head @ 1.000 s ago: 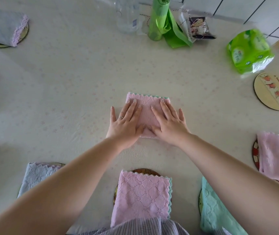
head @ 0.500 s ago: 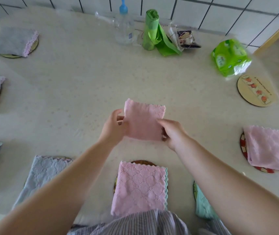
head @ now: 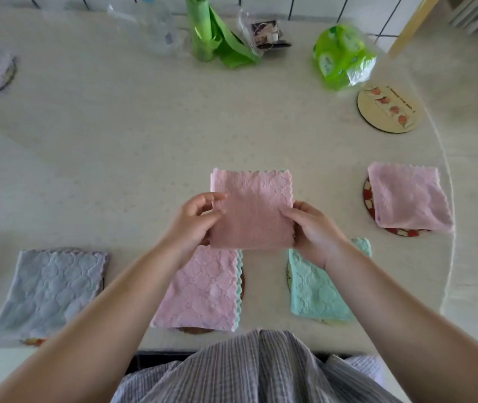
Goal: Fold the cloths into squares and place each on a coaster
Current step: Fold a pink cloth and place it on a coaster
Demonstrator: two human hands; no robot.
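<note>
Hands (head: 256, 225) around flat, square pink cloth (head: 251, 209)

I saw L hand (head: 195, 221) & R hand (head: 313, 231) pinching folded pink cloth (head: 253, 210) by its sides, above table (head: 115, 141). Bare coaster (head: 388, 107) far right, near green pack (head: 342, 58). Other folded cloths sat on coasters around.

Along the table's (head: 115, 135) far edge — clear bottle (head: 156, 30), green bag roll (head: 202, 33), green tissue pack (head: 342, 58).

Pale table (head: 115, 146), white tiled wall (head: 319, 7)
</note>
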